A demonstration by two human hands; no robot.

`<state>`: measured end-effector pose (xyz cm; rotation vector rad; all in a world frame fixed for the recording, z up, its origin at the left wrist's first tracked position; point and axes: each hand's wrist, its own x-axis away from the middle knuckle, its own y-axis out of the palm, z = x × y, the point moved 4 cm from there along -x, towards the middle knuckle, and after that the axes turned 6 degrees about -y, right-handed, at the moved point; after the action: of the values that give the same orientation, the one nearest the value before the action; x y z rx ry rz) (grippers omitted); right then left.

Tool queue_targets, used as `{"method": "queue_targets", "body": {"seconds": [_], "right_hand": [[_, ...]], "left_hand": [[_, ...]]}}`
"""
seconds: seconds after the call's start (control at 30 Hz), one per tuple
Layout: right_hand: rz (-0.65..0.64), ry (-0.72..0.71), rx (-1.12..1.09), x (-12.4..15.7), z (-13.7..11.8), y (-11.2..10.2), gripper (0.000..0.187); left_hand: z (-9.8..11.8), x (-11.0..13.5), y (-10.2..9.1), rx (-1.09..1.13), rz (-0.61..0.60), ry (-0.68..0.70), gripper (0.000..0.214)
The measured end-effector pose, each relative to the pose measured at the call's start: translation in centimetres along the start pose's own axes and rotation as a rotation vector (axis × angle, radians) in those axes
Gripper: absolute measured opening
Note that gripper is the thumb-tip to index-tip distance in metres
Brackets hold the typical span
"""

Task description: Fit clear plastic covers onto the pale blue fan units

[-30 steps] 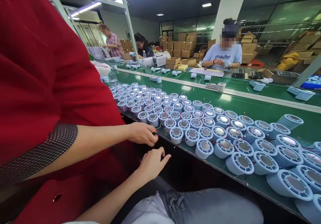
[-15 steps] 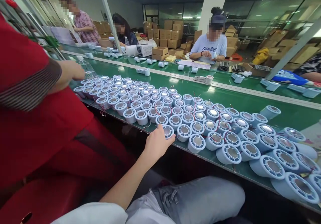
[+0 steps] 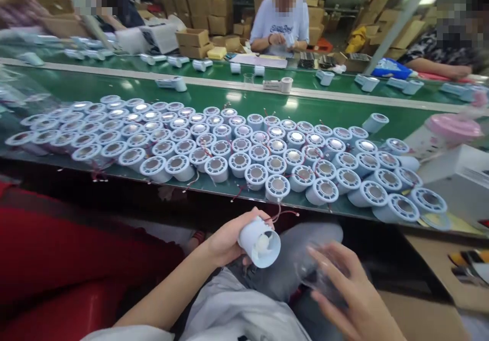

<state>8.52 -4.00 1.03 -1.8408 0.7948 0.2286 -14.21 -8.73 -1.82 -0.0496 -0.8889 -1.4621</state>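
Head view: your left hand (image 3: 225, 240) was wrapped around a pale blue cup (image 3: 251, 239), palm against its left side, the open end tilted toward you and to the right. A white fan (image 3: 263, 243) sat inside. Beyond the grip, rows of other cups (image 3: 241, 161) stood on the belt (image 3: 324, 107). Thin wires (image 3: 286, 212) trailed just past your left fingertips; you could not tell whether all came from the held cup.

Right of the grip and apart from it, your right hand (image 3: 347, 286) was blurred, fingers curved and spread, with a clear piece (image 3: 305, 265) at the fingertips; whether they pinched it, you could not tell.

The cup looked light and stiff, likely hard plastic, with a smooth wall that could slide in a loose grip. Its outer side was the sound place to hold. The fan looked thin-bladed and the wires easy to snag, so neither suited a firm press. The clear piece seemed thin and bendy, best taken by its edge.
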Motion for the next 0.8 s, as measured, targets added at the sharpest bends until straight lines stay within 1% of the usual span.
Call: {"method": "queue_targets", "body": {"seconds": [0.07, 0.1, 0.17, 0.2, 0.27, 0.33, 0.4, 0.43, 0.47, 0.53, 0.6, 0.7, 0.8], "right_hand": [[0.028, -0.052, 0.182, -1.3, -0.8, 0.8, 0.044], [0.036, -0.055, 0.283, -2.1, -1.0, 1.1, 0.047], [0.011, -0.007, 0.424, -3.3, -0.7, 1.3, 0.048], [-0.021, 0.036, 0.446, -3.6, -0.4, 1.2, 0.046], [-0.107, 0.139, 0.373, -3.6, 0.5, 1.0, 0.034], [-0.186, 0.244, 0.179, -2.9, 1.3, 0.7, 0.019], [-0.232, 0.347, -0.051, -2.1, 1.8, 0.5, 0.005], [-0.225, 0.396, -0.147, -1.8, 2.0, 0.4, 0.008], [-0.200, 0.441, -0.216, -1.6, 2.2, 0.3, 0.016], [-0.109, 0.528, -0.287, -1.4, 2.4, 0.0, 0.026], [-0.027, 0.611, -0.350, -1.3, 2.6, -0.1, 0.028], [0.040, 0.711, -0.496, -1.3, 2.6, -0.1, 0.030], [0.100, 0.737, -0.554, -1.4, 2.6, -0.4, 0.032]], "left_hand": [[0.4, -1.1, 1.3, -0.218, -0.095, -0.046, 0.043], [0.7, -1.6, 1.9, -0.337, -0.142, -0.049, 0.040], [1.7, -2.1, 2.9, -0.588, -0.211, 0.011, 0.033], [2.3, -2.2, 3.4, -0.715, -0.225, 0.076, 0.028], [3.2, -2.3, 4.2, -0.933, -0.217, 0.239, 0.020], [3.6, -2.3, 4.8, -1.046, -0.185, 0.365, 0.013], [3.3, -2.6, 5.1, -1.052, -0.146, 0.420, 0.013], [2.9, -2.8, 5.0, -1.030, -0.129, 0.439, 0.018], [2.5, -3.1, 4.9, -1.002, -0.116, 0.459, 0.028], [1.8, -3.6, 4.6, -0.953, -0.101, 0.520, 0.050], [1.3, -4.1, 4.2, -0.925, -0.104, 0.614, 0.061], [0.9, -4.6, 3.8, -0.881, -0.150, 0.750, 0.059], [0.8, -4.9, 3.8, -0.915, -0.179, 0.793, 0.059]]}}
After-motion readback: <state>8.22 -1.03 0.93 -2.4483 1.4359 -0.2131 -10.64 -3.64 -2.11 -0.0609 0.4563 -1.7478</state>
